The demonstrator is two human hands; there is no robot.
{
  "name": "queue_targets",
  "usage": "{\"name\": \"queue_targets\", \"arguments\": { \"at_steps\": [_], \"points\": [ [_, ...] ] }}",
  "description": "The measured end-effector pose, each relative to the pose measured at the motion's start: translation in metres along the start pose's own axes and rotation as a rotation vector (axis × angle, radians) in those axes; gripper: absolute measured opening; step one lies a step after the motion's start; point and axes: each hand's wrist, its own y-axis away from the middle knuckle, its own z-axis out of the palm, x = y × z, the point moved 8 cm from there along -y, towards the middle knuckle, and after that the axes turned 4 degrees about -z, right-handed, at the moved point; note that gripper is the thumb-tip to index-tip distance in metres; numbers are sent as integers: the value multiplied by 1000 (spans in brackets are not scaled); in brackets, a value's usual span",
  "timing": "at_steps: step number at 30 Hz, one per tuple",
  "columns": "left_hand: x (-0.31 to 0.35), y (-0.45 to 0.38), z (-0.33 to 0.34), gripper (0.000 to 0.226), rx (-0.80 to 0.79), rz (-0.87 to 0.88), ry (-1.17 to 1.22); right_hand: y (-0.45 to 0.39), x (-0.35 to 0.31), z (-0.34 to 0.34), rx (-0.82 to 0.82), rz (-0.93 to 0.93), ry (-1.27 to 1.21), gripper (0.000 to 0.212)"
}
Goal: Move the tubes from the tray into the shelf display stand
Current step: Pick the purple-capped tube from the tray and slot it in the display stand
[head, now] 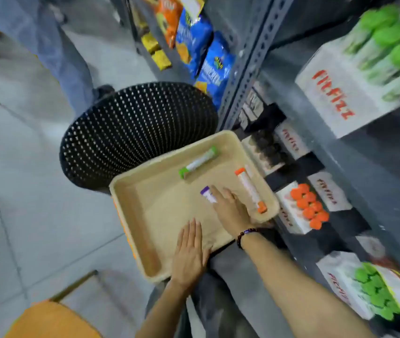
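A beige tray [145, 215] lies tilted in front of the grey shelf. Inside it lie a green-capped tube [199, 162] at the far side, an orange-capped tube [250, 189] along the right wall, and a purple-capped tube [207, 194]. My right hand [230, 208] rests on the purple tube, covering most of it; whether the fingers are closed around it is unclear. My left hand [189, 254] lies flat on the tray's near edge, fingers together. White display stands on the shelf hold orange-capped tubes [308, 206] and green-capped tubes [372, 291].
A black perforated basket [135, 132] stands just beyond the tray. Blue and orange snack bags [199, 45] fill the far shelf. A larger white box of green-capped tubes [364, 76] sits on an upper shelf. An orange stool [52, 320] stands at the lower left on grey floor tiles.
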Motion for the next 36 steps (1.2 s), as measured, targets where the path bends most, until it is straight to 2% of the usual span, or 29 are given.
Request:
{"name": "queue_targets", "arguments": {
  "at_steps": [4, 8, 14, 17, 20, 23, 25, 27, 29, 33, 36],
  "points": [
    [-6, -6, 18, 70, -28, -81, 3, -31, 9, 19, -66, 17, -101, 56],
    [-6, -6, 27, 68, -62, -70, -8, -46, 4, 28, -94, -6, -83, 56],
    [-5, -7, 27, 74, -79, -73, -20, -56, 3, 21, -123, -41, -54, 37],
    [-3, -7, 26, 78, -91, -52, 1, -49, 6, 5, -97, -15, -148, 38],
    [-1, -7, 29, 90, -114, -25, 45, -32, 9, -21, 6, 2, -259, 35],
    [-1, -7, 30, 101, -114, -9, 38, -5, 15, -55, 144, 51, -412, 22],
    [0, -5, 27, 92, -143, -1, 0, 16, 22, -78, 230, 94, -484, 24],
    [1, -6, 22, 70, -182, 6, -13, 41, 33, -103, 325, 168, -582, 34],
    [6, -8, 13, 63, -204, 20, -3, 68, 44, -131, 444, 217, -647, 40],
    [52, -17, -27, 61, -74, 175, -36, 133, 61, -195, 712, 254, -608, 42],
    [124, -20, -81, 56, 116, 399, 84, 180, 74, -236, 846, 291, -568, 43]
  ]
}}
